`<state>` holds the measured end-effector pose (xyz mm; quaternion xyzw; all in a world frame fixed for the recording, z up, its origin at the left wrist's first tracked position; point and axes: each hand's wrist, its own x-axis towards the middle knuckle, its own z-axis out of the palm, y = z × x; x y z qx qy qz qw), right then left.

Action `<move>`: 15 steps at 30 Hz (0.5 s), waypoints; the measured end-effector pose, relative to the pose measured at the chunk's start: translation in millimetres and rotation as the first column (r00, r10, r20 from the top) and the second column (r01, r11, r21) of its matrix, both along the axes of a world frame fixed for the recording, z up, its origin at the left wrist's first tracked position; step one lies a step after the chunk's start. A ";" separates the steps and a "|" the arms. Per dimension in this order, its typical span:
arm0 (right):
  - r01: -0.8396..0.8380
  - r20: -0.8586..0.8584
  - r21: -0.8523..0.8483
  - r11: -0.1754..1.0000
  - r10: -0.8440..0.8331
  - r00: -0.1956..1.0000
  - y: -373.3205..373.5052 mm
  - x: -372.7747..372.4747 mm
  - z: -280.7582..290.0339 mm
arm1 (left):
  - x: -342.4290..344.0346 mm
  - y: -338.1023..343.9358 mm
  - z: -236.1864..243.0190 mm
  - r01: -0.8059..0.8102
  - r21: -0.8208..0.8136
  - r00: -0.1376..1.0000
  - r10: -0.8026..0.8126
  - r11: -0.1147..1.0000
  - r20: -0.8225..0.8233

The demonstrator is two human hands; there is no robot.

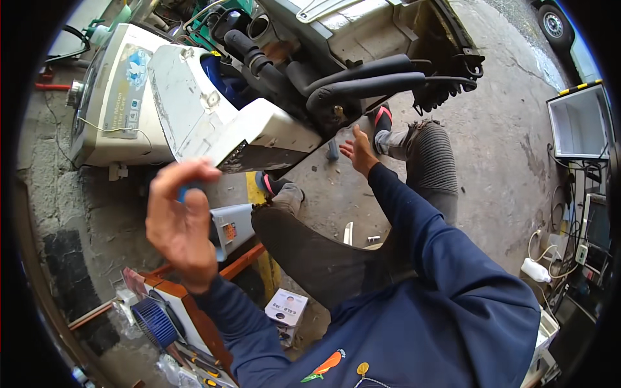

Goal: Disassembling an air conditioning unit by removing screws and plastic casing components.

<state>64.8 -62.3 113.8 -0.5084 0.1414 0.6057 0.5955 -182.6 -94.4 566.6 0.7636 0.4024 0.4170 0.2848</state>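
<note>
My left hand (181, 226) is raised at the left, its fingers curled and the thumb apart. A small patch of blue shows in the gap between them; whether it is behind the hand cannot be made out. My right hand (360, 152) reaches forward with spread fingers and holds nothing. Just beyond it are thick black hoses (369, 84) in the underside of a large tipped appliance, which looks like a washing machine. Its white casing (200, 123) lies past my left hand, near a beige control panel (123, 97).
Beside my left hand stands a light grey container (233, 226). A blue fan wheel (155, 323) and tools lie on a wooden-edged surface at the lower left. Near my knees sits a small white box (286, 307). At the right are an open white case (582, 123) and a car wheel (554, 24).
</note>
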 end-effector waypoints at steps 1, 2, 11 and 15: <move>0.021 -0.036 0.099 0.995 -0.018 0.999 8.8 17.1 -22.0 | 5.4 12.8 6.9 -0.058 0.073 0.992 0.065 0.996 -0.103; 0.048 -0.071 0.197 0.979 -0.035 0.997 16.0 36.0 -43.3 | 14.3 30.3 10.7 0.009 0.197 0.972 0.037 0.980 -0.232; -0.124 0.245 0.044 0.991 0.110 0.963 22.0 14.0 -49.5 | 50.3 84.2 -11.5 0.359 0.251 0.657 -0.053 0.899 -0.752; -0.149 0.316 -0.011 0.989 0.145 0.938 20.3 16.4 -28.5 | 52.9 94.1 -15.3 0.394 0.151 0.598 -0.128 0.907 -0.791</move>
